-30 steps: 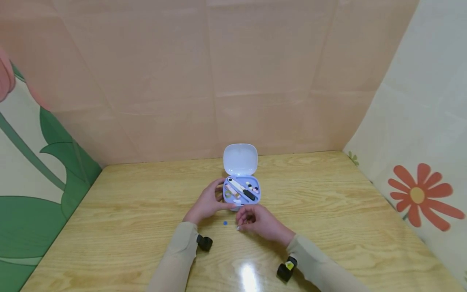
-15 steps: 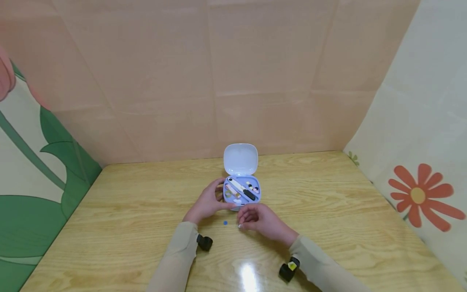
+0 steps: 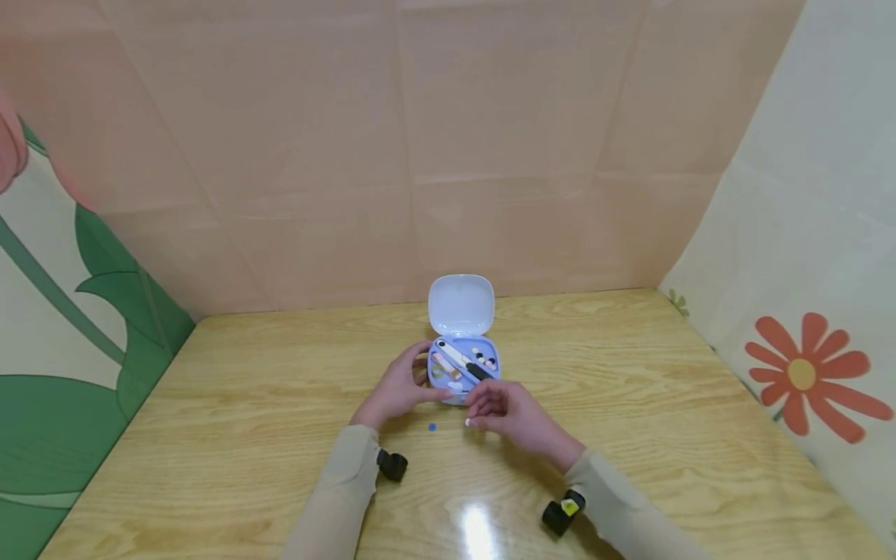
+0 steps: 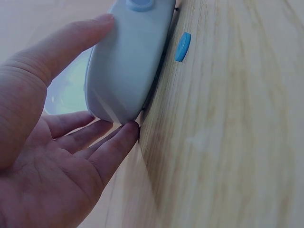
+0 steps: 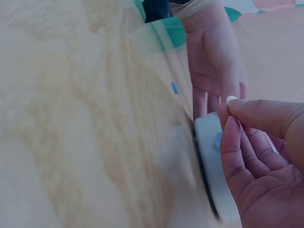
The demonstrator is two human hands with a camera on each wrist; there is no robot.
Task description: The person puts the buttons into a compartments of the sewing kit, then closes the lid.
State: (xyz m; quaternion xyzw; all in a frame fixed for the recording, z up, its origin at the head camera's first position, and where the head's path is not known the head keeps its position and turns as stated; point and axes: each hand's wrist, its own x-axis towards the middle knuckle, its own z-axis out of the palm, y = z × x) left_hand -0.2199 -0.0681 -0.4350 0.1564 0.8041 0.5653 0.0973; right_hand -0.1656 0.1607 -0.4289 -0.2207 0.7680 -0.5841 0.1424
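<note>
A sewing box (image 3: 431,381) stands on the table with its white lid (image 3: 462,306) raised. My left hand (image 3: 397,389) holds the box at its left side, thumb on the front wall and fingers around the side, as the left wrist view shows. My right hand (image 3: 514,420) is at the box's front right corner. Between its thumb and forefinger it pinches a small white button (image 5: 231,99). A blue button (image 4: 183,47) lies on the table in front of the box. In the box are a white tool with a black handle (image 3: 479,373) and several small buttons (image 3: 486,360).
The wooden table (image 3: 280,451) reaches back to a pinkish backdrop (image 3: 336,194). A panel with green leaves (image 3: 63,435) stands on the left, and a pale one with a red flower (image 3: 800,375) on the right. A black wrist camera (image 3: 560,513) sits on the right sleeve.
My right hand has moved right and a little farther from me, up to the box's front right corner, still pinching the white button. My left hand and the box stay put.
</note>
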